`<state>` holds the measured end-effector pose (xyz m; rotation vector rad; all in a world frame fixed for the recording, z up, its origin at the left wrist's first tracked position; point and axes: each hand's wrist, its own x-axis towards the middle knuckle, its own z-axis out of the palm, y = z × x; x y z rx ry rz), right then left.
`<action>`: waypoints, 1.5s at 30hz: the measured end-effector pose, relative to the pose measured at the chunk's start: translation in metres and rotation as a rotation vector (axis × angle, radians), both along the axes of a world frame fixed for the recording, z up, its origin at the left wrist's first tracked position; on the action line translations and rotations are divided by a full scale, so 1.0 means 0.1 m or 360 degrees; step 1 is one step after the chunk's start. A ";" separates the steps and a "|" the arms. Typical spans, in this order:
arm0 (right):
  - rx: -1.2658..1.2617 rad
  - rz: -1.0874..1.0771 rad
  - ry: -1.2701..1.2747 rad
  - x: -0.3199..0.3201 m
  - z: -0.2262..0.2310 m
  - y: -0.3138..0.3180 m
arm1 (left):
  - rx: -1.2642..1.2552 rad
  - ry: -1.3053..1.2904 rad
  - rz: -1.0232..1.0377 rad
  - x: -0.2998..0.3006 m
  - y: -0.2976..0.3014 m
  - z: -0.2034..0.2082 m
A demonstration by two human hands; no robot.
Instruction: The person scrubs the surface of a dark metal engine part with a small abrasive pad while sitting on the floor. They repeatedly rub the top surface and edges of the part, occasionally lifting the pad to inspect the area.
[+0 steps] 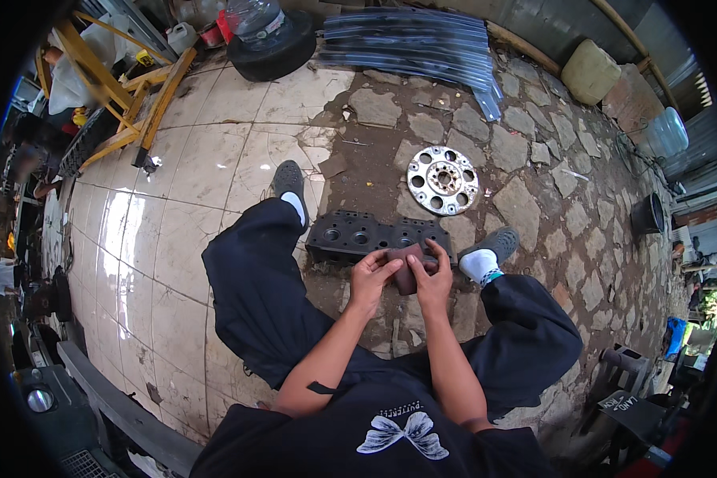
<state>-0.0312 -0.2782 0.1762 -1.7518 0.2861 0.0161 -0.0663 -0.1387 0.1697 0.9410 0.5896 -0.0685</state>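
Note:
Between my two hands is a folded piece of reddish-brown sandpaper (406,279). My left hand (370,280) pinches its left side with thumb and fingers. On the other side my right hand (432,277) grips it, thumb lying over its face. Just beyond the hands, a dark engine cylinder head (346,232) lies on the ground between my feet, its row of round recesses facing up. My hands cover part of its near right edge. Past its right end lies a round metal flexplate (443,180) with holes around its rim, worn and stained.
White floor tiles (191,167) lie to the left, rough paving stones (526,203) to the right. Farther off are a tire (272,57), corrugated sheets (410,49), a yellow frame (163,103), a jerrycan (590,72) and a black bucket (648,213).

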 end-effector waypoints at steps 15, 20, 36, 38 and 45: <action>0.0510 0.0412 0.0123 -0.12 0.03 0.07 | 0.0166 -0.0054 0.0186 0.06 -0.03 0.01; 0.0959 0.0482 0.0398 -0.11 -0.06 -0.04 | -0.0017 -0.0084 -0.0060 0.05 0.11 -0.13; 0.1113 0.0553 0.0661 -0.14 -0.21 -0.15 | 0.1069 -0.0278 -0.0353 0.07 0.07 -0.12; 0.1001 0.0546 0.0622 -0.13 -0.25 -0.17 | 0.1224 -0.0355 -0.0405 0.09 0.06 -0.07; -0.0075 0.0538 0.0123 -0.14 -0.09 0.00 | 0.0722 -0.0014 -0.0300 0.02 0.02 -0.22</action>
